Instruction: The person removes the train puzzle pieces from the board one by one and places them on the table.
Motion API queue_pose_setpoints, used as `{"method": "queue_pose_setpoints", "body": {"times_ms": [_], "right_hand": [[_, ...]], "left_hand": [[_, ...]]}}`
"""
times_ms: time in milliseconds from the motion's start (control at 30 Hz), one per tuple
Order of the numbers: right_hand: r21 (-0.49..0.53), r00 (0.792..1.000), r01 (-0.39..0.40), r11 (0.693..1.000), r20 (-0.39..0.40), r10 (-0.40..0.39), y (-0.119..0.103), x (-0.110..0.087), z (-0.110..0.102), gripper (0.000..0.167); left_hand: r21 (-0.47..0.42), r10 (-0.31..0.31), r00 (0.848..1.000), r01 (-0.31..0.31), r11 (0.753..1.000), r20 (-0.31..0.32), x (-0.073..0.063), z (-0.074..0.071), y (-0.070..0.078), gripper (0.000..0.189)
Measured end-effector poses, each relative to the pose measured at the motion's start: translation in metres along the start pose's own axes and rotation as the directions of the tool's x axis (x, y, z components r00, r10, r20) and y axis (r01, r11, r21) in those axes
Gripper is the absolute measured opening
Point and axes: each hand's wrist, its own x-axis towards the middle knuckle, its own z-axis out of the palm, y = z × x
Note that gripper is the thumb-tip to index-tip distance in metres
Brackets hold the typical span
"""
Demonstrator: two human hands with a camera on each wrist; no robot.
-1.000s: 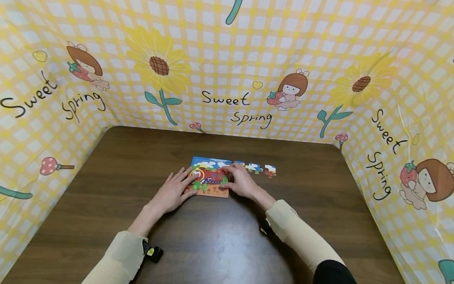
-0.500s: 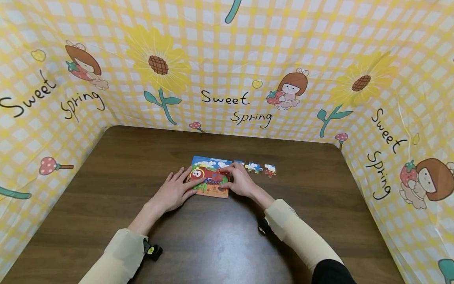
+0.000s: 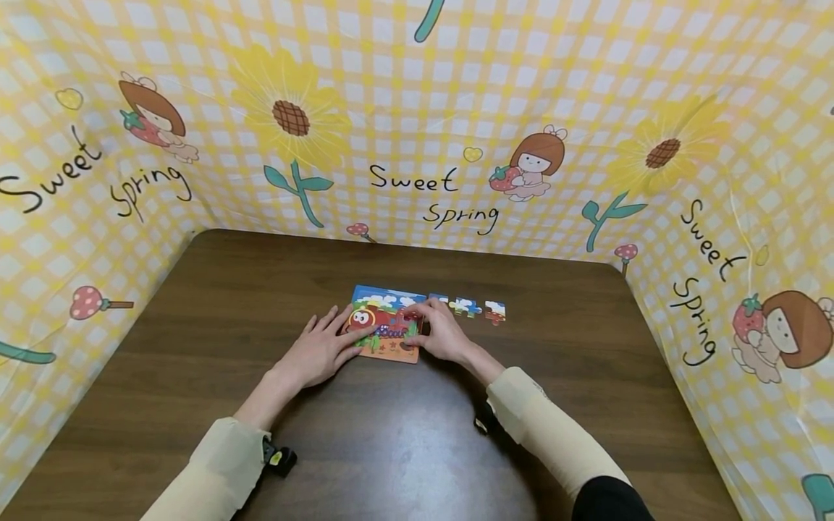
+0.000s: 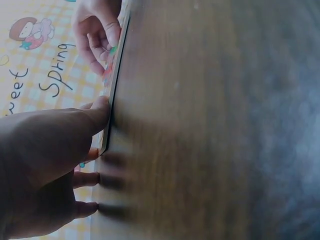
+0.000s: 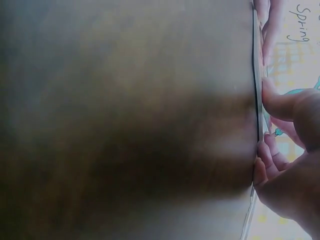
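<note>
A colourful jigsaw puzzle (image 3: 384, 349) in its flat tray lies on the table, with a red, big-eyed figure, clouds and orange ground. My left hand (image 3: 318, 354) rests on its left side, fingers spread; the index finger reaches across the picture, while in the left wrist view some fingertips touch the table. At the puzzle's right side, my right hand (image 3: 444, 333) has thumb and index finger bent round a puzzle piece (image 3: 412, 327), mostly covered by the fingers. The left wrist view shows the right hand's (image 4: 102, 30) other fingers curled. The tray edge (image 5: 258, 100) appears edge-on in the right wrist view.
Loose puzzle pieces lie right of the tray: a sky-blue piece (image 3: 466, 307), a red and white piece (image 3: 495, 311), and one (image 3: 439, 297) partly behind the right hand. Yellow checked cloth (image 3: 417, 145) walls the wooden table (image 3: 260, 268) at back and sides.
The left index finger has shifted slightly, uncovering more of the red figure's face. The puzzle has moved very slightly; the right hand stays at its right side.
</note>
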Motion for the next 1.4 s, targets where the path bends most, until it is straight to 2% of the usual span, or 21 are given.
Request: {"method": "queue_pose_setpoints", "body": {"times_ms": [233, 400, 533, 767, 1100, 1400], "right_hand": [[0.095, 0.998, -0.029, 0.995, -0.056, 0.034, -0.0009, -0.0018, 0.0021, 0.048], [0.143, 0.996, -0.038, 0.989, -0.079, 0.05, -0.0035, -0.002, 0.001, 0.038], [0.152, 0.997, -0.032, 0.988, -0.065, 0.042, -0.0044, -0.0027, -0.0008, 0.036], [0.179, 0.998, -0.049, 0.983, -0.035, 0.056, -0.0055, -0.0018, 0.002, 0.041], [0.253, 0.994, -0.033, 0.967, -0.095, 0.059, -0.0057, -0.001, 0.005, 0.038], [0.334, 0.992, -0.059, 0.941, -0.085, 0.092, -0.0036, -0.003, -0.0001, 0.039]], "left_hand": [[-0.013, 0.002, 1.0, -0.002, 1.0, -0.014, 0.0004, 0.0017, 0.0004, 0.052], [-0.007, 0.0, 1.0, 0.0, 1.0, -0.015, 0.0004, 0.0024, -0.0003, 0.052], [-0.023, 0.007, 1.0, -0.008, 1.0, -0.027, 0.0003, 0.0024, -0.0003, 0.051], [-0.016, 0.005, 1.0, -0.005, 1.0, -0.02, -0.0001, 0.0017, -0.0007, 0.052], [-0.022, 0.013, 1.0, -0.013, 1.0, -0.021, -0.0022, 0.002, -0.0003, 0.051], [-0.025, 0.006, 1.0, -0.006, 1.0, -0.025, -0.0025, 0.0007, 0.0003, 0.051]]}}
